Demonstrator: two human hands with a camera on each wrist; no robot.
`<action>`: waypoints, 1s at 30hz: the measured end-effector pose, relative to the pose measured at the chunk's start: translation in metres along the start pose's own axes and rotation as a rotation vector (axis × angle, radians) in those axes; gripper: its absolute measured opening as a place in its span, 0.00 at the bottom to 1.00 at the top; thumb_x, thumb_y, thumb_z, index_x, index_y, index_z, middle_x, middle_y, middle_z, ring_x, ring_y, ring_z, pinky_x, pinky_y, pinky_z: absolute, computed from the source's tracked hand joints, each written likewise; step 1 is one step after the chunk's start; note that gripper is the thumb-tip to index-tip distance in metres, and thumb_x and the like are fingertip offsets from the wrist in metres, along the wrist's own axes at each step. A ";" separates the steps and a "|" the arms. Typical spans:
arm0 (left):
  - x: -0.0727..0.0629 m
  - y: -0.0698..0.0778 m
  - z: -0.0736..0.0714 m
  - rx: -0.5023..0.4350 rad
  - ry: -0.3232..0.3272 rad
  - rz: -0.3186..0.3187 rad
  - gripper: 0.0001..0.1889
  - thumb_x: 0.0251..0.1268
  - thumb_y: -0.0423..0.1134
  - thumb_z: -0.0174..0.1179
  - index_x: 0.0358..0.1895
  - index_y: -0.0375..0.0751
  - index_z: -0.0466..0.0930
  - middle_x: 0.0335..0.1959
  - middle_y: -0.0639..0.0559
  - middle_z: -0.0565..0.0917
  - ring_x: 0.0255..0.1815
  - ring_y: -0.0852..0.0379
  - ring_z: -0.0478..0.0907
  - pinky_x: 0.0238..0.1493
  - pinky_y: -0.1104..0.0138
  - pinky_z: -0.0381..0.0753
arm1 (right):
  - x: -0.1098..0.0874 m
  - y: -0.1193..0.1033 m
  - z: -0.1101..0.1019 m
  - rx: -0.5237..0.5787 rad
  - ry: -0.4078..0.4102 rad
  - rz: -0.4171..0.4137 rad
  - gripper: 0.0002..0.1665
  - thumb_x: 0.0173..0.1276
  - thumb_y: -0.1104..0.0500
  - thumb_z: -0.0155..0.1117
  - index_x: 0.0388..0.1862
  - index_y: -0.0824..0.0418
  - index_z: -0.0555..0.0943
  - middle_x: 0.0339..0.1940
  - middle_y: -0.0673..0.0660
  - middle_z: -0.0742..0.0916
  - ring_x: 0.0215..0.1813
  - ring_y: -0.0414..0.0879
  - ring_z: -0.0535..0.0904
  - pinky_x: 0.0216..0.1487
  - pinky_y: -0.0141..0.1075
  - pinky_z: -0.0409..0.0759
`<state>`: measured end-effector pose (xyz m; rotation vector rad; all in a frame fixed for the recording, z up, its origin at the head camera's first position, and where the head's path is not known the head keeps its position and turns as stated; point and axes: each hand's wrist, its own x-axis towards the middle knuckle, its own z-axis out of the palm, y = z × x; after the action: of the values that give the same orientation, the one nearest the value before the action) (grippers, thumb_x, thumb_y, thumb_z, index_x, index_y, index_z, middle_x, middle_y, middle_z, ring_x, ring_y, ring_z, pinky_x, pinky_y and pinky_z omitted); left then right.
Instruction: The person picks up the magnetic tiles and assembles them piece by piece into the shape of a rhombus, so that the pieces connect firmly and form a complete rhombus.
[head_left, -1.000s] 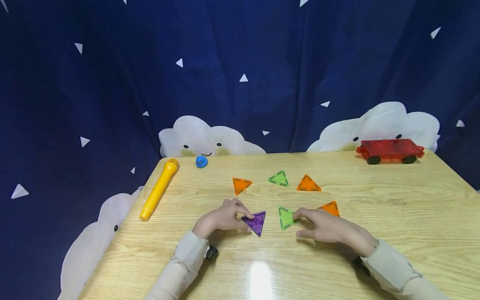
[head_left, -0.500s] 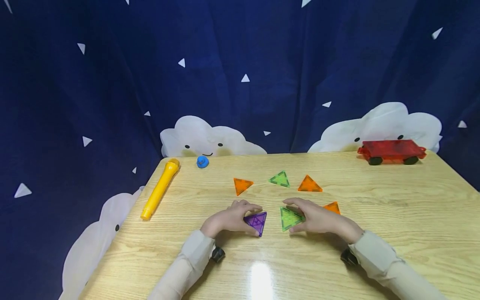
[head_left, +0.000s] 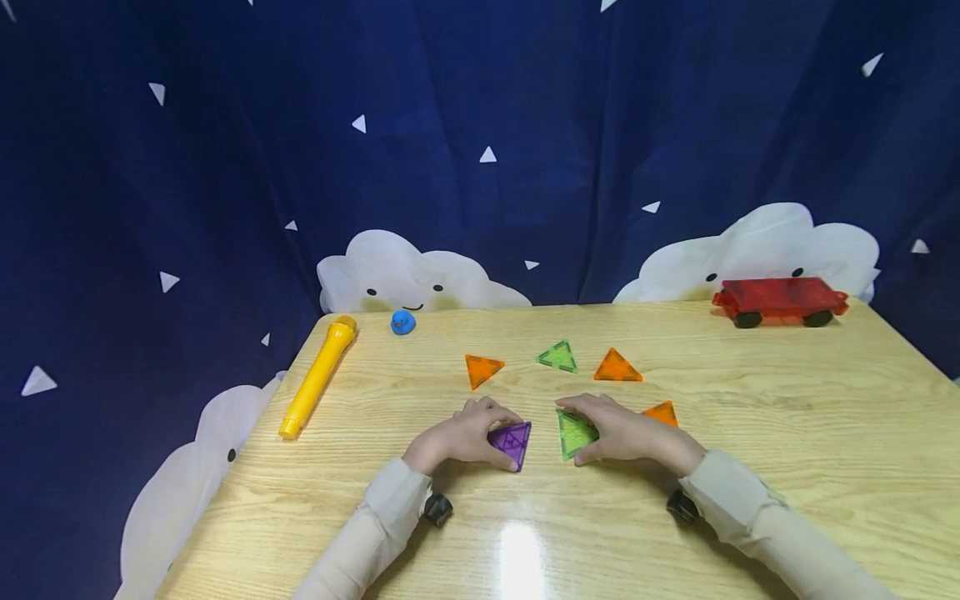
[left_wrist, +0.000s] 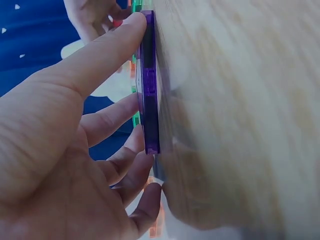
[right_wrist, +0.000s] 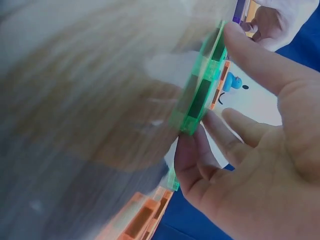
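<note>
My left hand (head_left: 468,435) holds a translucent purple triangular magnetic tile (head_left: 513,445) by its sides, close to the tabletop. In the left wrist view the thumb lies at one end of the purple tile (left_wrist: 149,90) and the fingers curl at the other. Across a small gap, my right hand (head_left: 630,431) grips a translucent green triangular tile (head_left: 573,436) between thumb and fingers. The right wrist view shows this green tile (right_wrist: 202,85) edge-on, a thumb on its upper corner. The two held tiles stand apart, with flat sides facing each other.
Behind the hands lie an orange triangle (head_left: 483,370), a green triangle (head_left: 558,357) and another orange triangle (head_left: 617,367). One more orange triangle (head_left: 663,413) is partly behind the right hand. A yellow microphone-shaped toy (head_left: 318,377), blue duck (head_left: 402,322) and red wheeled base (head_left: 781,302) sit farther out.
The left hand has shifted from the purple tile's left corner to holding it by its sides. The right hand has moved left, from the green tile's right corner to spanning it with thumb and fingers.
</note>
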<state>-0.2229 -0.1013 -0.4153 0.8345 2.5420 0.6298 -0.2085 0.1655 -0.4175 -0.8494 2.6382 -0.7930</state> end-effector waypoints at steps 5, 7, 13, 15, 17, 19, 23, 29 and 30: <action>-0.001 0.001 0.000 0.002 0.001 -0.001 0.36 0.48 0.54 0.72 0.63 0.50 0.73 0.59 0.47 0.70 0.54 0.50 0.62 0.54 0.53 0.63 | 0.003 -0.001 0.000 -0.021 -0.013 -0.012 0.47 0.54 0.48 0.74 0.68 0.67 0.66 0.59 0.63 0.74 0.62 0.61 0.67 0.63 0.57 0.65; -0.001 0.001 0.001 -0.002 0.000 -0.001 0.36 0.49 0.54 0.72 0.63 0.49 0.73 0.59 0.46 0.70 0.54 0.50 0.62 0.54 0.53 0.63 | 0.004 0.000 0.000 -0.012 -0.014 -0.015 0.46 0.54 0.47 0.74 0.67 0.67 0.68 0.57 0.62 0.74 0.61 0.61 0.68 0.62 0.57 0.66; -0.001 0.001 0.001 -0.029 0.015 0.023 0.35 0.49 0.51 0.72 0.62 0.46 0.72 0.59 0.46 0.70 0.55 0.50 0.64 0.55 0.54 0.62 | 0.006 0.002 -0.001 0.018 -0.017 0.002 0.43 0.52 0.47 0.75 0.63 0.65 0.71 0.53 0.61 0.73 0.58 0.58 0.69 0.61 0.55 0.67; -0.002 0.001 0.002 -0.033 0.025 0.041 0.34 0.49 0.50 0.72 0.61 0.44 0.71 0.58 0.47 0.72 0.54 0.50 0.64 0.55 0.55 0.63 | 0.006 0.002 -0.001 0.042 -0.024 0.029 0.42 0.51 0.49 0.76 0.62 0.64 0.71 0.53 0.60 0.73 0.59 0.58 0.69 0.62 0.55 0.67; -0.001 0.001 0.003 -0.048 0.031 0.054 0.34 0.49 0.49 0.73 0.59 0.43 0.70 0.56 0.47 0.74 0.54 0.50 0.65 0.55 0.55 0.63 | 0.006 0.001 -0.002 0.050 -0.027 0.041 0.41 0.50 0.51 0.77 0.61 0.64 0.71 0.52 0.60 0.74 0.57 0.57 0.70 0.61 0.55 0.67; -0.001 0.002 0.004 -0.062 0.031 0.058 0.34 0.49 0.48 0.73 0.58 0.44 0.69 0.55 0.47 0.76 0.54 0.51 0.66 0.55 0.53 0.63 | 0.006 0.001 -0.002 0.047 -0.025 0.046 0.40 0.50 0.52 0.78 0.60 0.63 0.71 0.51 0.60 0.75 0.56 0.56 0.71 0.60 0.53 0.69; 0.000 0.002 0.005 -0.101 0.019 0.044 0.33 0.50 0.48 0.72 0.57 0.47 0.66 0.59 0.46 0.77 0.57 0.48 0.67 0.59 0.47 0.59 | 0.004 0.000 -0.002 0.050 -0.027 0.046 0.40 0.49 0.52 0.78 0.58 0.61 0.70 0.48 0.58 0.78 0.50 0.52 0.74 0.54 0.48 0.73; -0.001 0.003 0.004 -0.120 0.016 0.030 0.32 0.51 0.48 0.72 0.57 0.49 0.66 0.62 0.46 0.76 0.61 0.47 0.68 0.61 0.44 0.58 | 0.002 0.002 0.000 0.078 -0.029 0.010 0.41 0.50 0.55 0.78 0.60 0.64 0.69 0.37 0.53 0.78 0.38 0.44 0.71 0.39 0.35 0.71; -0.001 0.003 0.005 -0.123 0.015 0.033 0.31 0.51 0.48 0.71 0.57 0.49 0.66 0.62 0.46 0.76 0.61 0.47 0.69 0.61 0.45 0.58 | 0.002 0.003 0.000 0.075 -0.024 -0.001 0.41 0.50 0.56 0.77 0.61 0.64 0.68 0.37 0.53 0.77 0.37 0.44 0.70 0.38 0.34 0.71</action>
<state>-0.2183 -0.0982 -0.4170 0.8324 2.4781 0.7968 -0.2108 0.1661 -0.4194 -0.8355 2.5697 -0.8712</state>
